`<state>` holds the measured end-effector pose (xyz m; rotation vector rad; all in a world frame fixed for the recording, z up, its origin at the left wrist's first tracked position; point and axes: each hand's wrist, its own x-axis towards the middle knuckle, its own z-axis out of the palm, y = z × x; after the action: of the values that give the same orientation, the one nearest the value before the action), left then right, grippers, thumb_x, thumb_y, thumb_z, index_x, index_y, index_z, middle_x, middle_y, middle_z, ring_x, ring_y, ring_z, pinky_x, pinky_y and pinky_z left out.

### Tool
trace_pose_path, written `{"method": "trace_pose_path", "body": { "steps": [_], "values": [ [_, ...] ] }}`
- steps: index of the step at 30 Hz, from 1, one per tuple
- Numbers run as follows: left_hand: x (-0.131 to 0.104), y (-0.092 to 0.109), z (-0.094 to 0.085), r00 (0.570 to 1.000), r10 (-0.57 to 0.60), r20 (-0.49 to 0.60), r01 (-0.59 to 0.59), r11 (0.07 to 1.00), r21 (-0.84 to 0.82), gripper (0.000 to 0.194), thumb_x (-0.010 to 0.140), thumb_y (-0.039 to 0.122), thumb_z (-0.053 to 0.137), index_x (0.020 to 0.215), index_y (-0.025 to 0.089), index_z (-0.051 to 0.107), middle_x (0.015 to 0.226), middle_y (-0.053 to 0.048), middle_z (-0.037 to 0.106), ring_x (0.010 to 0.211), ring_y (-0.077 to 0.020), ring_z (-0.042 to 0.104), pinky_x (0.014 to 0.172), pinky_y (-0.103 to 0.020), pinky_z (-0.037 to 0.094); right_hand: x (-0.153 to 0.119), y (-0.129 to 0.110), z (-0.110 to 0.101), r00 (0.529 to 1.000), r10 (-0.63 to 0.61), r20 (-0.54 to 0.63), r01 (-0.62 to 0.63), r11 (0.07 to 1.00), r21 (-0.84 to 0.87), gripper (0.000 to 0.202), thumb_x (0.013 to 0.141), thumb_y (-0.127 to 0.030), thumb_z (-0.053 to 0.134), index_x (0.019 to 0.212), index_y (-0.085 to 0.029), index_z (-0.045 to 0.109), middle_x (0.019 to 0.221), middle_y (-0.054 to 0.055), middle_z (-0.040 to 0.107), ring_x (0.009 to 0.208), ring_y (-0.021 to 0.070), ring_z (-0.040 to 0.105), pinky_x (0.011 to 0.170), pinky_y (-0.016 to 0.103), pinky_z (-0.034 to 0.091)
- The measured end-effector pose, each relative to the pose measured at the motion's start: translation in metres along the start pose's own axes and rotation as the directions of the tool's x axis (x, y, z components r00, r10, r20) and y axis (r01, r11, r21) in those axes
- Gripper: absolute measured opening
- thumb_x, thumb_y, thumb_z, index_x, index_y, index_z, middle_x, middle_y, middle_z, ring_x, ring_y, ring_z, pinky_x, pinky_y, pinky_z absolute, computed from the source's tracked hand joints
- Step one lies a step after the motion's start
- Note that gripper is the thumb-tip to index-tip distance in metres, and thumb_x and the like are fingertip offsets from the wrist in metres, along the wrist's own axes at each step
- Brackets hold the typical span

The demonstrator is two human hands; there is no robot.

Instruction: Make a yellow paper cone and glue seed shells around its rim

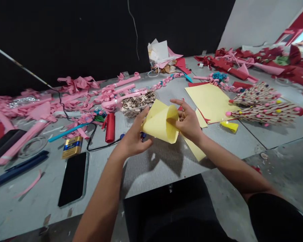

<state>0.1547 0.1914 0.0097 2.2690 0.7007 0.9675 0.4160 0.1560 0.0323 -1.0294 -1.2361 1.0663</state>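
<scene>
A sheet of yellow paper, curled into a cone, is held in the air above the front of the grey table. At its narrow left end is my left hand, with the fingers behind the paper and the thumb stretched out below it. My right hand pinches the rim of the wide end, its index finger pointing out to the left. The cone's open mouth faces right, toward that hand. Below the right hand lie cut yellow paper pieces.
Yellow sheets over red ones lie to the right, beside two decorated cone trees. A clear box of wooden cutouts, a red cylinder, a phone and a blue stapler stand leftward. Pink paper scraps line the back.
</scene>
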Motion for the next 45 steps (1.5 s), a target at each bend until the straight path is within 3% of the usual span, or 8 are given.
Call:
{"method": "trace_pose_path", "body": {
  "steps": [4,8,13,19,23,36,39,45],
  "values": [
    [0.001,-0.009,0.013,1.000,0.007,0.009,-0.007,1.000,0.015,0.114,0.093,0.046,0.089,0.184,0.027,0.023,0.181,-0.023,0.043,0.163,-0.0427,0.051,0.137,-0.062,0.043,-0.002,-0.002,0.000,1.000,-0.006,0.019,0.005,1.000,0.019,0.084,0.080,-0.028,0.086,0.158,-0.026,0.055,0.113,0.007,0.088,0.098,0.0281,0.087,0.083,0.039,0.074],
    [0.001,-0.014,0.017,0.997,-0.072,-0.001,0.072,0.997,-0.016,0.102,0.098,0.051,0.084,0.181,0.024,0.032,0.177,-0.024,0.050,0.153,-0.0416,0.061,0.128,-0.061,0.053,-0.001,-0.003,-0.002,1.000,0.012,0.028,-0.014,0.999,0.039,0.081,0.079,-0.028,0.086,0.154,-0.027,0.057,0.112,0.005,0.089,0.095,0.0267,0.088,0.082,0.039,0.074],
    [0.001,-0.017,0.018,0.992,-0.122,0.026,0.124,0.989,-0.078,0.121,0.091,0.045,0.091,0.184,0.023,0.017,0.164,-0.025,0.063,0.138,-0.0397,0.073,0.110,-0.053,0.064,0.001,-0.004,-0.005,0.998,0.031,0.047,-0.032,0.999,0.031,0.075,0.072,-0.022,0.087,0.144,-0.026,0.065,0.098,0.001,0.086,0.090,0.0248,0.085,0.076,0.034,0.071],
    [0.004,-0.008,0.016,0.996,-0.080,-0.026,0.080,0.997,-0.005,0.093,0.089,0.030,0.084,0.172,0.023,0.043,0.171,-0.021,0.058,0.151,-0.0384,0.064,0.120,-0.051,0.058,0.006,-0.002,-0.008,0.996,0.057,0.065,-0.059,0.998,0.038,0.069,0.066,-0.019,0.085,0.133,-0.026,0.070,0.089,-0.001,0.082,0.080,0.0227,0.080,0.066,0.031,0.066],
    [0.005,-0.002,0.015,0.990,-0.137,-0.021,0.137,0.991,-0.001,0.077,0.087,0.025,0.079,0.159,0.021,0.054,0.154,-0.017,0.070,0.132,-0.0330,0.074,0.108,-0.044,0.062,0.009,0.002,-0.009,0.995,0.074,0.072,-0.076,0.997,0.024,0.065,0.064,-0.021,0.085,0.127,-0.025,0.070,0.087,-0.002,0.081,0.081,0.0235,0.081,0.069,0.033,0.067],
    [0.004,0.003,0.018,0.972,-0.232,-0.021,0.228,0.965,-0.127,0.067,0.081,0.031,0.092,0.139,0.025,0.058,0.126,-0.010,0.079,0.104,-0.0271,0.079,0.082,-0.035,0.060,0.007,0.002,-0.011,0.993,0.095,0.074,-0.094,0.995,-0.011,0.061,0.063,-0.025,0.095,0.121,-0.023,0.076,0.094,0.001,0.084,0.086,0.0228,0.081,0.076,0.033,0.069],
    [0.007,0.010,0.015,0.942,-0.336,0.025,0.329,0.900,-0.285,0.074,0.075,0.034,0.097,0.132,0.025,0.051,0.111,-0.005,0.081,0.092,-0.0250,0.081,0.075,-0.031,0.060,0.008,0.001,-0.013,0.990,0.107,0.092,-0.106,0.994,-0.016,0.062,0.061,-0.029,0.102,0.118,-0.024,0.077,0.095,0.002,0.085,0.085,0.0240,0.082,0.075,0.034,0.069],
    [0.010,0.031,0.004,0.787,-0.512,0.343,0.616,0.639,-0.460,0.078,0.072,0.037,0.104,0.133,0.021,0.059,0.092,-0.004,0.082,0.058,-0.0204,0.075,0.052,-0.030,0.059,0.008,-0.006,-0.013,0.975,0.130,0.178,-0.136,0.991,0.018,0.068,0.052,-0.034,0.113,0.112,-0.023,0.083,0.098,0.007,0.088,0.096,0.0330,0.087,0.084,0.043,0.074]
  ]
}}
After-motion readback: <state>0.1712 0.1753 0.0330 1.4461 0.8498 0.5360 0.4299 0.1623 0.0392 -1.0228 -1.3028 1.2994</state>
